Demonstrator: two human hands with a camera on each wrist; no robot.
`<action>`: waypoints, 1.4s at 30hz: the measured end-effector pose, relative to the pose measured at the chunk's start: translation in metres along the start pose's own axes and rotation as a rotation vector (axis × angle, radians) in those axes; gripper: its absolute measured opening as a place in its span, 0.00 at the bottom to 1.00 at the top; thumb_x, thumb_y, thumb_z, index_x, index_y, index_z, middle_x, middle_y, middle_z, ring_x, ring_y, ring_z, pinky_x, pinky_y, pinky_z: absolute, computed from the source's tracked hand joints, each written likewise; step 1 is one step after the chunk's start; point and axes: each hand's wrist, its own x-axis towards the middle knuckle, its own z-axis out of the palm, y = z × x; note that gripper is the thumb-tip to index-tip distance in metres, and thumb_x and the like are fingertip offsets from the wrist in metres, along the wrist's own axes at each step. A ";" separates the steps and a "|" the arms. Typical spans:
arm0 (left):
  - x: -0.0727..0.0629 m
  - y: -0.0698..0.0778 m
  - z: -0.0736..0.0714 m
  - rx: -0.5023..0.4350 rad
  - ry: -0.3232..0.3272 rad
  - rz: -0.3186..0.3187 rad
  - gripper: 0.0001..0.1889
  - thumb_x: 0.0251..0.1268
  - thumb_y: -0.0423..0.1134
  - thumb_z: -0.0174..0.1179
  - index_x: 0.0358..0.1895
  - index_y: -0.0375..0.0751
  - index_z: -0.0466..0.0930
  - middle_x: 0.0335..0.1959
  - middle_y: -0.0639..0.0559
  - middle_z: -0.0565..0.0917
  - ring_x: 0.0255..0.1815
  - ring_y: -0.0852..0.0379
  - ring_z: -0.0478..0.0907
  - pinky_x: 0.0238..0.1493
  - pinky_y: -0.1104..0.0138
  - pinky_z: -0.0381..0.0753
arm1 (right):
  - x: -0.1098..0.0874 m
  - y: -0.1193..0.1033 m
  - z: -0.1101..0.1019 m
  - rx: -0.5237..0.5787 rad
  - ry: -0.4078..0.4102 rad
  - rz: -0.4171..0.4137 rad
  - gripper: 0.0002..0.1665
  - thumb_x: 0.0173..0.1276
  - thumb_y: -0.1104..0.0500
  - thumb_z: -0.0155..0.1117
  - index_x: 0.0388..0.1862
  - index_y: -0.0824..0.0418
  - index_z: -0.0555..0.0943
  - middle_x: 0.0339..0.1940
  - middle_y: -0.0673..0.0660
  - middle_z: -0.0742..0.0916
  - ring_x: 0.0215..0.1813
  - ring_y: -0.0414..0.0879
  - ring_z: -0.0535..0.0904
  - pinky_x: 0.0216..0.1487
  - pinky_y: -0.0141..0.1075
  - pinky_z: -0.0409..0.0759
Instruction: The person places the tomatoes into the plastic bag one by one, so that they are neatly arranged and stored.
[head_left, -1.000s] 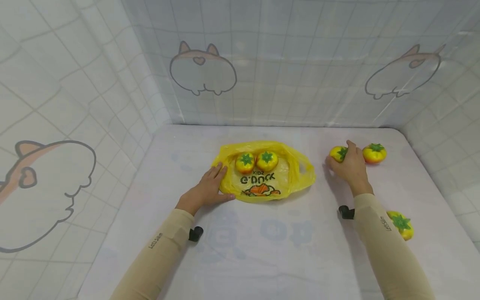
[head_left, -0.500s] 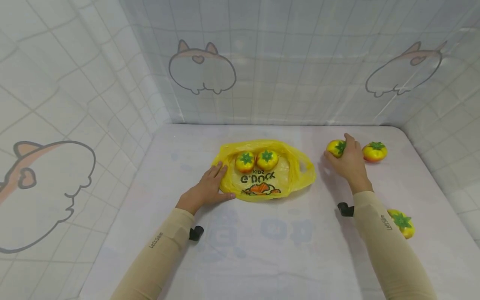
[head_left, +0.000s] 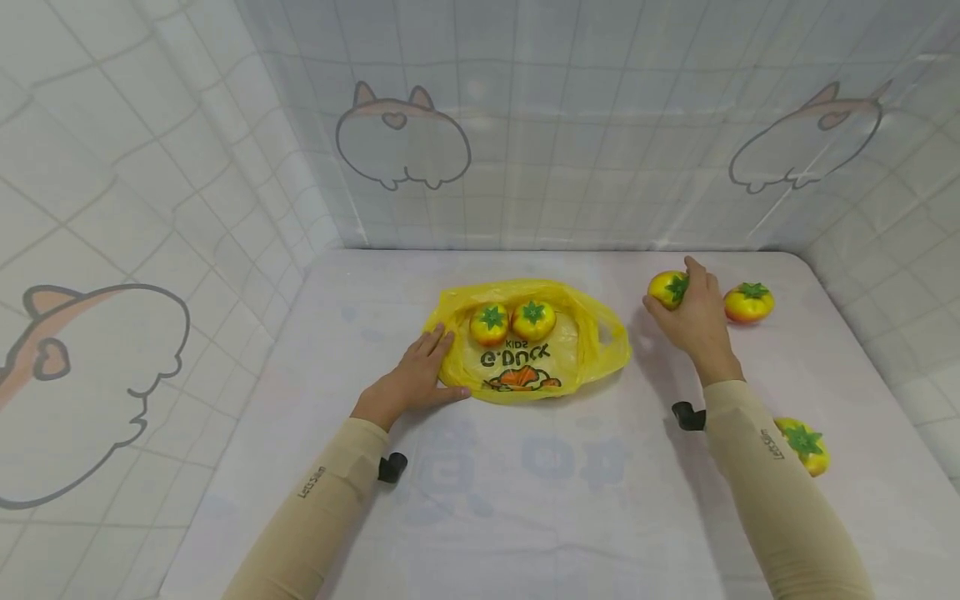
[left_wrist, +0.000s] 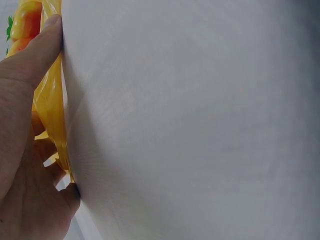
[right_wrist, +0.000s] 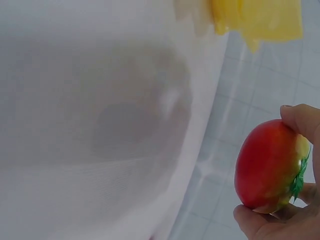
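A round, glossy fruit [right_wrist: 265, 167], red at the base and yellow near its green leafy top, sits between the thumb and fingertips of the right hand [head_left: 696, 321], leaves toward the palm. A thin, printed yellow plastic bag [head_left: 517, 292] lies spread, its near-left edge touching the fingers of the left hand [head_left: 415, 375], its handle loop pointing away from them. Inside its rim, just beyond those fingers, rest two matching fruits [head_left: 490, 327], side by side, leaves up.
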 end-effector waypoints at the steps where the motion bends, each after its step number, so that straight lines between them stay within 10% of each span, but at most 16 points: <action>1: 0.000 0.000 0.000 0.001 -0.002 0.000 0.59 0.65 0.70 0.61 0.85 0.42 0.38 0.86 0.43 0.33 0.86 0.38 0.35 0.82 0.45 0.47 | 0.000 -0.001 0.000 0.004 0.003 -0.003 0.58 0.72 0.43 0.66 0.86 0.59 0.43 0.78 0.75 0.61 0.72 0.72 0.62 0.75 0.67 0.60; 42: 0.000 -0.001 0.001 0.008 -0.005 0.004 0.59 0.66 0.71 0.60 0.85 0.42 0.35 0.86 0.44 0.31 0.86 0.39 0.32 0.83 0.45 0.44 | -0.009 -0.029 0.016 0.064 -0.052 -0.241 0.56 0.70 0.49 0.70 0.86 0.57 0.48 0.78 0.68 0.66 0.74 0.67 0.61 0.75 0.65 0.63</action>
